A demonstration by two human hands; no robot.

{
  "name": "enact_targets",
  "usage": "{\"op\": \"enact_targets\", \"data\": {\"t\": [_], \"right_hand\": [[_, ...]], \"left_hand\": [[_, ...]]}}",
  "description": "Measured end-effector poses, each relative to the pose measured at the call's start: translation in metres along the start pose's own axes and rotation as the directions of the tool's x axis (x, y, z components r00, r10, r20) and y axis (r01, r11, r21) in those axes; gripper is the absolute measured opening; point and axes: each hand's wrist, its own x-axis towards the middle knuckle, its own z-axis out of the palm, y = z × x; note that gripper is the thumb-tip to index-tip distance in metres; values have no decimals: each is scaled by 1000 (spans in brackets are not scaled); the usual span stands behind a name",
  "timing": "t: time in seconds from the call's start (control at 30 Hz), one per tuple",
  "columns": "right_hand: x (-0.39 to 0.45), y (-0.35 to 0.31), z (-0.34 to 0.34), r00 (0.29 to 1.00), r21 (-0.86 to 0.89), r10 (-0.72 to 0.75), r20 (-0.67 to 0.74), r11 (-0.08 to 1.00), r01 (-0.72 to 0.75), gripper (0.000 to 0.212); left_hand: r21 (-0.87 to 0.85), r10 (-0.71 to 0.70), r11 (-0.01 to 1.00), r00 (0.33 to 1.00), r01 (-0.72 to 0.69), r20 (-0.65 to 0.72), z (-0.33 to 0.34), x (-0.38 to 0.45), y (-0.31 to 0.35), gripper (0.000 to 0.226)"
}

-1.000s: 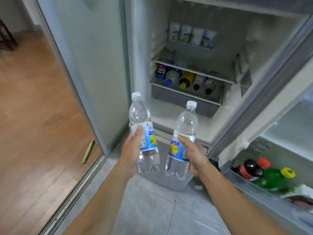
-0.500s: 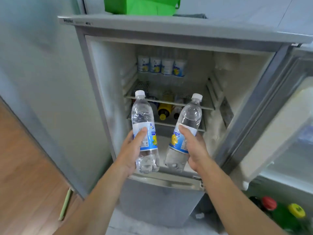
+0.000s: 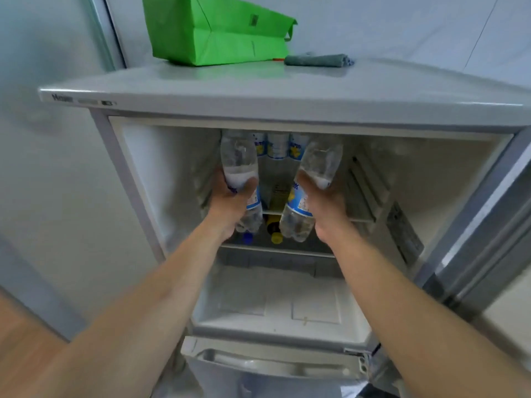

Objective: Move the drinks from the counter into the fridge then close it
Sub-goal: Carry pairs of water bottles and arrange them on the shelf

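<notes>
While both arms reach into the open grey fridge (image 3: 258, 107), I see my left hand (image 3: 230, 201) wrapped around the labelled middle of a clear plastic water bottle with a blue-and-white label (image 3: 240, 165), its neck end pointing deep into the upper compartment. My right hand (image 3: 323, 202) grips a second clear plastic water bottle of the same kind (image 3: 314, 179), tilted so its top leans toward the right inner wall of the fridge and its base hangs toward me. Both bottles sit inside the fridge opening, above the wire shelf (image 3: 273, 212), and I cannot tell whether either touches it. At the back of the fridge, between the two held bottles, stands a row of small white cups with blue-and-yellow labels (image 3: 277, 146). Below the wire shelf lie more drinks on their sides, a yellow cap (image 3: 276, 239) and a blue cap (image 3: 247, 238) facing me. Lower in the fridge is a white drawer-like tray (image 3: 275, 308). On top of the fridge rest a bright green paper bag (image 3: 212, 33) and, just beside it to the right, a folded grey-green cloth (image 3: 319, 60). Right of the fridge body, the open door's edge (image 3: 488, 225) slants away.
</notes>
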Motion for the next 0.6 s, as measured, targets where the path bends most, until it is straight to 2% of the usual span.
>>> {"op": "enact_targets", "data": {"t": [0.07, 0.1, 0.13, 0.27, 0.43, 0.5, 0.6], "right_hand": [[21, -5, 14, 1000, -24, -9, 19, 1000, 9, 45], [32, -6, 20, 1000, -46, -10, 27, 999, 11, 47], [43, -5, 26, 999, -69, -13, 33, 997, 15, 49], [82, 6, 45, 998, -135, -51, 33, 989, 55, 64], [127, 20, 37, 985, -263, -147, -89, 958, 119, 83], [145, 20, 28, 978, -260, -126, -166, 962, 80, 95], [167, 19, 17, 966, -267, -108, -236, 963, 43, 100]], "left_hand": [[106, 151, 982, 988, -154, 31, 2, 22, 4, 40], [140, 171, 975, 985, -175, 37, 2, 34, 2, 38], [144, 150, 978, 988, -153, 32, 3, 47, 0, 38], [191, 70, 980, 996, -59, -52, 8, 86, -13, 71], [235, 95, 970, 990, -70, -100, 9, 121, -24, 66], [256, 93, 965, 989, -61, -112, 10, 130, -30, 65], [253, 112, 965, 985, -75, -135, 12, 138, -37, 67]]}}
